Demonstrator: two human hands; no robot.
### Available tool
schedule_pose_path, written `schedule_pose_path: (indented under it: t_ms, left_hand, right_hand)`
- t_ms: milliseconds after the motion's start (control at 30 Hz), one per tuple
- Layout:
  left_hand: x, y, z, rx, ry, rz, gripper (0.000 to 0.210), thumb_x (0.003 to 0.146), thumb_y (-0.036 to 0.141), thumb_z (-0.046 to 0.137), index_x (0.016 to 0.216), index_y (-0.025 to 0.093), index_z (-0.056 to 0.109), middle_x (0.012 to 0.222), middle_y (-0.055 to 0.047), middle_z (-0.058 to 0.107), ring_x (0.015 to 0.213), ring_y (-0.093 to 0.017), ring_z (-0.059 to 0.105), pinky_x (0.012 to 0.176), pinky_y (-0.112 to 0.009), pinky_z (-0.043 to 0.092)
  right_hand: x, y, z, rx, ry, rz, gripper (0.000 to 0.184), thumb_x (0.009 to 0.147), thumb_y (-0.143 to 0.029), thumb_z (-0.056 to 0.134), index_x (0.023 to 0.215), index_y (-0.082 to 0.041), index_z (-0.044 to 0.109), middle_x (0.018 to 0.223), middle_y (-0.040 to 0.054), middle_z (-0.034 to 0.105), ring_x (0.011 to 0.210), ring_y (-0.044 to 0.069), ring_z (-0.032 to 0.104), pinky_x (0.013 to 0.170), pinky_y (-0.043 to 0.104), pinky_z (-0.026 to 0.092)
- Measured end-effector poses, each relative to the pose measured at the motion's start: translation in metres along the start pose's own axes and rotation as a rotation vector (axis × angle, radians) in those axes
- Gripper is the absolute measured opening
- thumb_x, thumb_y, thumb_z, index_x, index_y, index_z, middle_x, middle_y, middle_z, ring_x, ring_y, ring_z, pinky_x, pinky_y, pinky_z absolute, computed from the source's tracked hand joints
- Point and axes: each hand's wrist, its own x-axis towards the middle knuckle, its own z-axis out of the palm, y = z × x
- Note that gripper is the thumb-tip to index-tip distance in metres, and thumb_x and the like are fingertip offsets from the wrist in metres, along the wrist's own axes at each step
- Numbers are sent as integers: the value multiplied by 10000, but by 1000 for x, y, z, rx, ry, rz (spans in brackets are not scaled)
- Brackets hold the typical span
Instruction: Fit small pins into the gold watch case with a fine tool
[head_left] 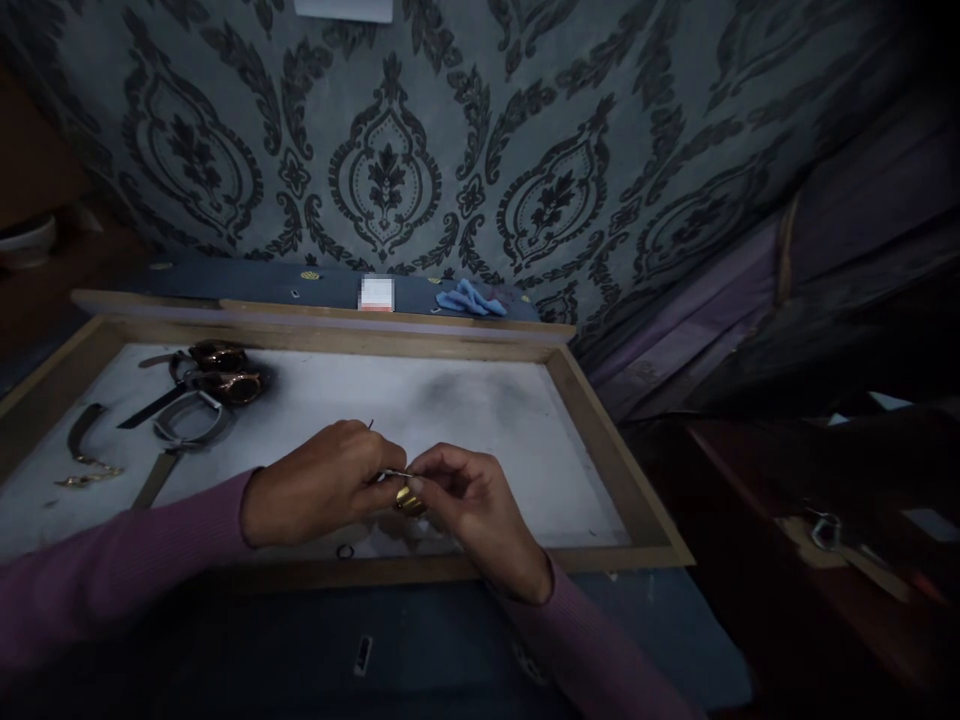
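**Two hands close together over a shallow tray, a small gold-toned piece between them**

Head view, dim light: the left hand (322, 485) is closed around a thin metal tool (395, 473), most of it hidden by the fingers. The right hand (484, 505) is narrowed to a pinch at the gold-toned piece (409, 501).

That piece sits between the fingertips, to the right of the left hand and just left of the right thumb, which appears to touch it; the right hand seems nearer. The tool's visible length runs roughly sideways, just above the piece, pointing toward the right fingertips. The piece's own long axis is unclear.

Below is a wooden-framed tray (624, 455). Sunglasses (238, 387) and a grey-strapped watch (191, 420) lie at its left.
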Motion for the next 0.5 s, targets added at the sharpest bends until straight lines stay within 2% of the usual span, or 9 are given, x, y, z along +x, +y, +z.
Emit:
schedule_pose_path:
  t_ms: [233,500]
  left_hand:
    - [0,-3,4,-97,9,-25,265,870,166,520,621,112,592,491,63,395,465,-61,380,482,-187,238]
    - [-2,-14,5,-234,16,-6,299,902,250,471,656,123,583,551,48,444,526,-74,405,516,-185,279]
  right_hand:
    - [1,1,0,2,-7,14,64,752,-214,690,723,-168,654,627,-16,630,559,102,578,520,217,440]
    - [1,-2,0,37,1,16,110,753,-264,728,744,-170,672,659,-5,660,593,115,617,574,234,481]
